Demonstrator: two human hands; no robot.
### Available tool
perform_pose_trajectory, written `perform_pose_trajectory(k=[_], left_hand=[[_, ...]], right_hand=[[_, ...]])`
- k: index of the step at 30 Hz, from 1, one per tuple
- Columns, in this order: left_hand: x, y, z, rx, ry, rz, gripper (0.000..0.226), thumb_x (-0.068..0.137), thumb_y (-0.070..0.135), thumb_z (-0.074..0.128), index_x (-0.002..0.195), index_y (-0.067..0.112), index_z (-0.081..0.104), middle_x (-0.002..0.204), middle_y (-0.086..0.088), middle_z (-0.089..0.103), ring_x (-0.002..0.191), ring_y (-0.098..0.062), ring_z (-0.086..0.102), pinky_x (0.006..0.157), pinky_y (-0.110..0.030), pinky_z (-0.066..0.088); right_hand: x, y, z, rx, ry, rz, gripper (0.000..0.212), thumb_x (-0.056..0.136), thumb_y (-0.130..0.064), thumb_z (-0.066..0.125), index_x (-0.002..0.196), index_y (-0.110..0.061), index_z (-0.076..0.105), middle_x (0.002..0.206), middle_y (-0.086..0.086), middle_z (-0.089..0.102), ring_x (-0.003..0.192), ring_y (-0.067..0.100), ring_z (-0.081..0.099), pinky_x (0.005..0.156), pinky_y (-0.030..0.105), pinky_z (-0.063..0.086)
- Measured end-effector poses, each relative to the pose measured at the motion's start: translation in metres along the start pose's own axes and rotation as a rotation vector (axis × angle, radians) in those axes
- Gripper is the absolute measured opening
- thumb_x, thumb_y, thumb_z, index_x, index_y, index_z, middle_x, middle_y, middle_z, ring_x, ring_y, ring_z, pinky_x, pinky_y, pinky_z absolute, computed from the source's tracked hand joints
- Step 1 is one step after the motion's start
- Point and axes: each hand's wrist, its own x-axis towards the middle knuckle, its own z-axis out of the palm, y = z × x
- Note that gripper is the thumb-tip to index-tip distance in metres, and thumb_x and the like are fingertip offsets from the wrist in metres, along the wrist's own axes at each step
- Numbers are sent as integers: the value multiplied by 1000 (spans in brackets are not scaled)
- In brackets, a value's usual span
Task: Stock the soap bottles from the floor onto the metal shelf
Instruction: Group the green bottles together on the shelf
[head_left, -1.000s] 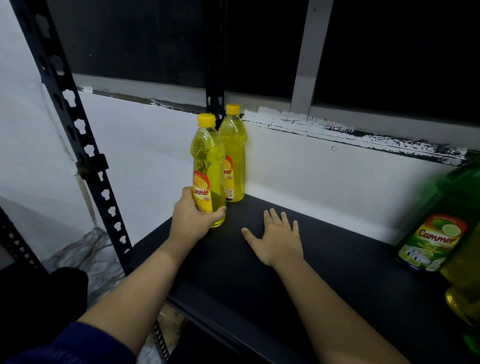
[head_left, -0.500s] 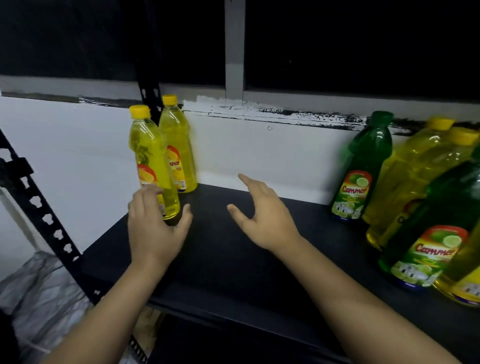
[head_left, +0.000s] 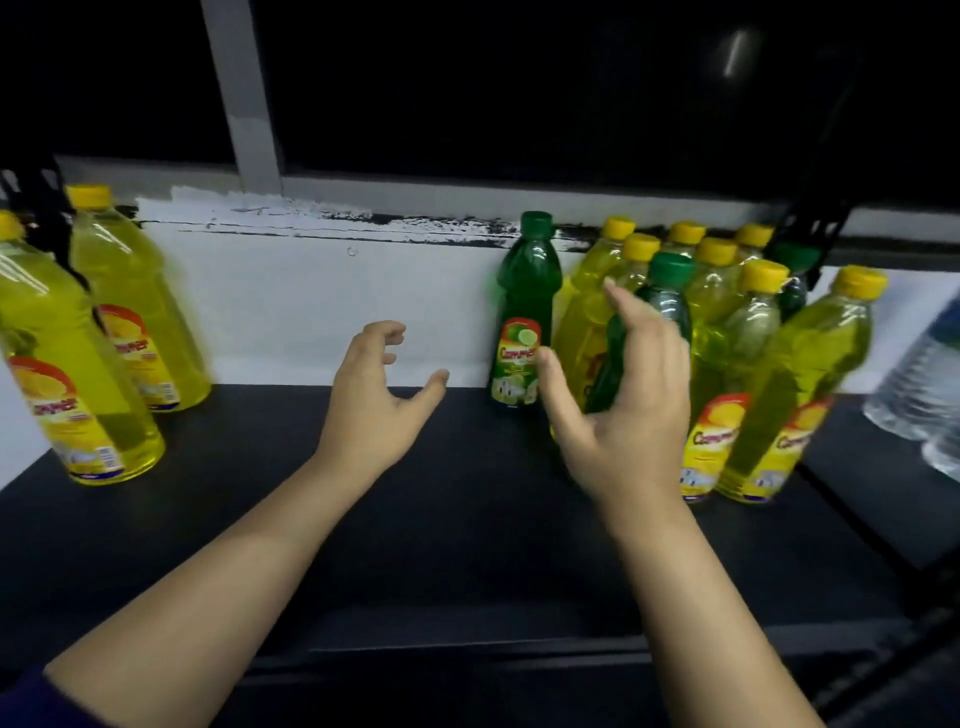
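Two yellow soap bottles stand at the left end of the black metal shelf. A cluster of several yellow and green bottles stands at the right, with one green bottle at its left edge. My left hand hovers over the shelf's middle, fingers loosely curled, holding nothing. My right hand is spread in front of a green-capped bottle in the cluster, fingers apart; whether it touches the bottle is unclear.
A white wall and dark window with a grey frame rise behind the shelf. Clear water bottles lie at the far right. A black upright post stands behind the cluster.
My view has swung right. My left hand let go of the yellow bottle and moved to the middle. My right hand rose off the shelf and reached the bottle cluster.
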Motion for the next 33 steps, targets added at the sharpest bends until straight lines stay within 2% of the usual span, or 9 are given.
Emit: perform_pose_trajectory(k=[4, 6, 10, 14, 17, 25, 28, 31, 33], left_hand=[[17, 17, 40, -73, -82, 19, 65, 86, 36, 81, 140, 19, 49, 136, 3, 54, 117, -16, 57, 96, -33, 49], [31, 20, 58, -124, -109, -42, 69, 86, 36, 82, 142, 18, 46, 137, 1, 54, 118, -18, 57, 95, -32, 49], [61, 26, 92, -184, -146, -157, 75, 84, 40, 84, 143, 15, 44, 140, -4, 55, 123, -21, 57, 101, -35, 49], [79, 33, 123, -228, -130, -145, 72, 79, 50, 86, 132, 17, 50, 128, -3, 64, 115, -20, 65, 94, -32, 56], [86, 34, 136, -168, -102, -145, 76, 76, 55, 85, 130, 15, 50, 125, -6, 64, 112, -24, 64, 90, -36, 58], [84, 23, 113, -72, -165, -57, 74, 84, 53, 79, 132, 8, 47, 126, -9, 61, 118, -27, 61, 98, -43, 56], [69, 13, 82, -80, -182, -29, 70, 85, 53, 78, 132, 12, 48, 127, -5, 63, 118, -22, 63, 98, -40, 56], [52, 6, 47, -86, -189, -38, 64, 88, 48, 78, 131, 13, 48, 126, -3, 63, 115, -17, 62, 93, -31, 54], [41, 2, 23, -87, -176, -66, 60, 89, 44, 78, 131, 14, 47, 124, -1, 63, 113, -15, 62, 88, -26, 51]], right_hand=[[11, 25, -25, -127, 88, 76, 74, 96, -42, 74, 152, -1, 45, 143, 18, 51, 135, 33, 48, 114, 31, 36], [10, 36, -27, -150, 37, 116, 84, 95, -44, 74, 157, -1, 37, 149, 19, 46, 139, 31, 44, 116, 30, 34], [-4, 52, -12, -291, -77, 113, 94, 94, -50, 71, 160, 1, 27, 155, 20, 42, 140, 35, 42, 118, 42, 37], [-4, 53, 0, -415, -69, 158, 100, 92, -59, 66, 163, -3, 23, 153, 20, 43, 134, 36, 45, 110, 43, 42], [-5, 53, 9, -446, -77, 229, 111, 86, -59, 75, 165, -8, 17, 153, 20, 39, 132, 36, 45, 97, 45, 51], [-8, 59, 16, -170, -79, 223, 108, 84, -37, 84, 165, -19, 16, 149, 16, 30, 121, 31, 51, 92, 36, 56], [-9, 55, 18, -53, -96, 242, 107, 83, -37, 85, 164, -26, 17, 147, 11, 39, 123, 27, 53, 96, 32, 51], [-16, 49, 27, 123, -93, 304, 105, 82, -42, 84, 161, -25, 17, 148, 5, 52, 128, 24, 57, 105, 38, 52], [-23, 41, 39, 221, -68, 383, 99, 80, -39, 87, 156, -18, 27, 138, 3, 60, 123, 17, 62, 103, 24, 51]])
